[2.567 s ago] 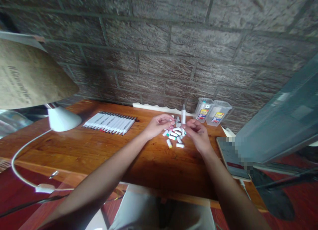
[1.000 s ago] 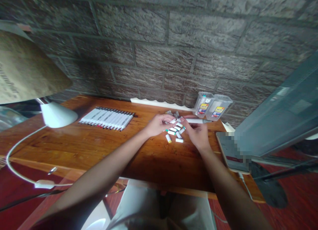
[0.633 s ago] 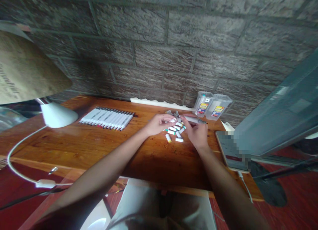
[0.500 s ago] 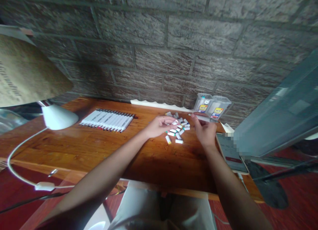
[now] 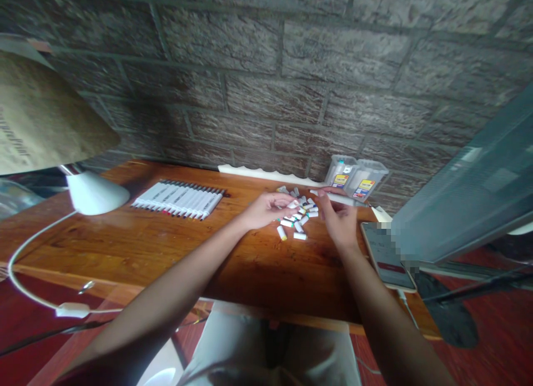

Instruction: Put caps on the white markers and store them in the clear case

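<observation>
My left hand (image 5: 267, 210) is closed, with a small white marker cap (image 5: 293, 204) pinched between thumb and fingers. It hovers at the left side of a loose pile of marker caps, several white ones with coloured ends, such as the white cap (image 5: 300, 236) lying nearest me. Just right of the pile, my right hand (image 5: 340, 224) grips a white marker (image 5: 342, 198), held roughly level with its tip toward the left hand. Fingers hide part of the marker. To the left, white markers (image 5: 179, 199) lie side by side in a neat row.
Two clear plastic containers (image 5: 366, 179) stand against the brick wall, beside a white wavy strip (image 5: 266, 175). A tablet (image 5: 387, 258) with a cable lies at the right edge of the wooden desk (image 5: 258, 269). A lamp (image 5: 96, 195) stands at the left.
My right hand has shifted slightly left with the marker, bringing its tip closer to the cap in my left hand. The view has shifted slightly; the pile looks the same.
</observation>
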Demonstrator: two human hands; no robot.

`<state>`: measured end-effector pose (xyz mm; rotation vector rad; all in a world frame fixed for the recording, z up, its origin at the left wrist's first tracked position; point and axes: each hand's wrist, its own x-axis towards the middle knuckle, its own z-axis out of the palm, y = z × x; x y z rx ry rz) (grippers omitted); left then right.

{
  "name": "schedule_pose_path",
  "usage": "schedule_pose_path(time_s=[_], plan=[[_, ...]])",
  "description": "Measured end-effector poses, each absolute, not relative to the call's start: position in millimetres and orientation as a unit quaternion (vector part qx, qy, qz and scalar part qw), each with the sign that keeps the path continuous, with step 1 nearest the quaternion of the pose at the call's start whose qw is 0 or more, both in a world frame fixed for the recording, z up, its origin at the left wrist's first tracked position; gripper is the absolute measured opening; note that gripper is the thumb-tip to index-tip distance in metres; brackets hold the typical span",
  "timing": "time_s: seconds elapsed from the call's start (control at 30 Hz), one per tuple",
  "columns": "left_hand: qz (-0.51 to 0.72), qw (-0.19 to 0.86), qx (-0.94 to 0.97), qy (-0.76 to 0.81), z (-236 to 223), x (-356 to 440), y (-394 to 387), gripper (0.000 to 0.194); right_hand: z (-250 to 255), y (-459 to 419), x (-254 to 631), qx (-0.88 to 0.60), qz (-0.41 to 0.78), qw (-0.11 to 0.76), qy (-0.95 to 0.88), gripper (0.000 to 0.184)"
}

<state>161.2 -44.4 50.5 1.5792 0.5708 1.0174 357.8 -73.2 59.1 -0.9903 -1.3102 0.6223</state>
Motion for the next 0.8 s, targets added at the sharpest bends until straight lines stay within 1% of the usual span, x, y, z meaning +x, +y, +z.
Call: schedule_pose_path(time_s=[0.1,0.57,0.8], plan=[[0.43,0.556,0.67,0.24,49.5,161.1,-44.5,0.04,60.8,-74.0,356.9,-0.421,0.283,0.668,-0.545,0.03],[0.445,0.514,0.694,0.236,50.1,161.0,-44.7,0.038,61.6,-73.0,355.5,-0.4,0.294,0.673,-0.548,0.026],[0.456,0.512,0.692,0.226,45.1,159.4,-39.7,0.037,59.8,-72.3,357.2,-0.42,0.291,0.663,-0.547,0.031]])
